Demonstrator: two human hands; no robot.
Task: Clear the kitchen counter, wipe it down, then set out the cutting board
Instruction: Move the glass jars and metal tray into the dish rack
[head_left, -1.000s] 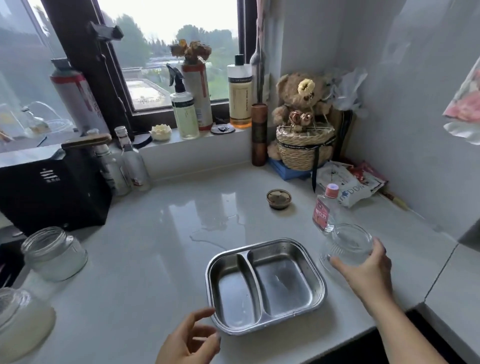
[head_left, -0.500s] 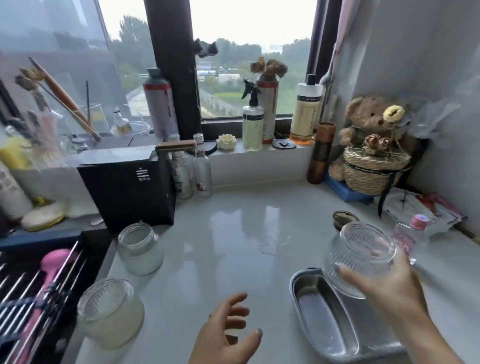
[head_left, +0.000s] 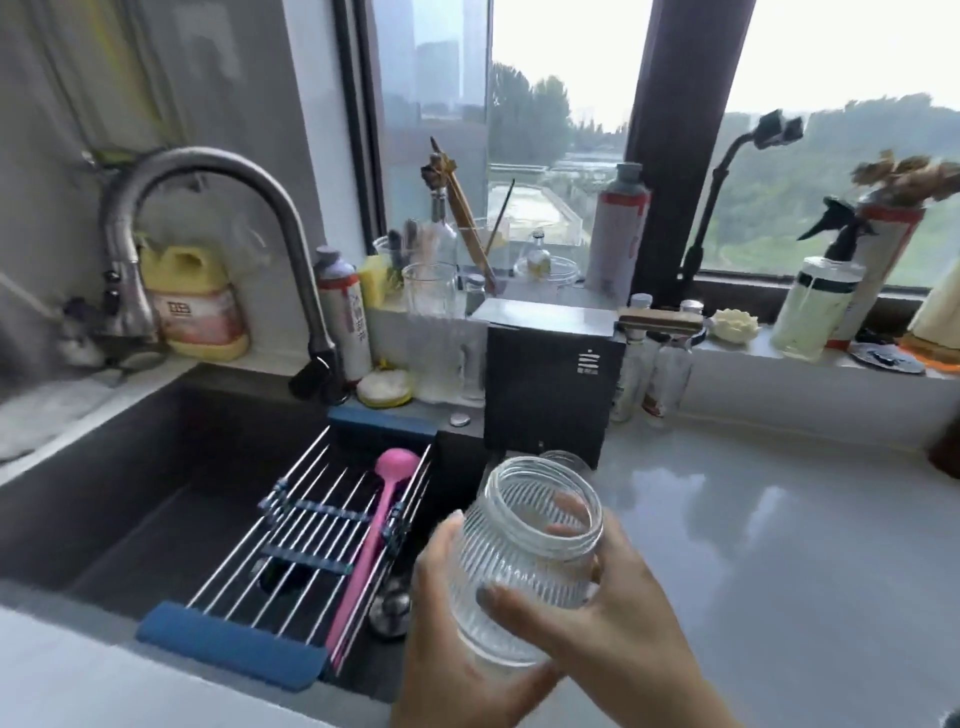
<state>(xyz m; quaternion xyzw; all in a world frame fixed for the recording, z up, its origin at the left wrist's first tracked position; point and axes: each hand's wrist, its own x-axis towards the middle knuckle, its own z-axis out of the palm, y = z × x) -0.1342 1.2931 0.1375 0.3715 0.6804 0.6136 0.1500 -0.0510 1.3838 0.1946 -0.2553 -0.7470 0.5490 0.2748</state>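
**Ribbed jar in transit to sink**

Both hands carry the ribbed glass jar (head_left: 524, 556) at the sink's (head_left: 156, 467) right edge. Right hand (head_left: 597, 618) grip wraps its body, left hand (head_left: 447, 670) cups underneath: probably steadying slippery glass. Jar tilts, mouth up. Worktop (head_left: 779, 545) right of sink looks wet, unwiped.

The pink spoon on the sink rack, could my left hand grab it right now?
Probably not yet: the left hand and right hand are both wrapped around the glass jar. The pink spoon itself lies uncovered on the rack, close beside them.
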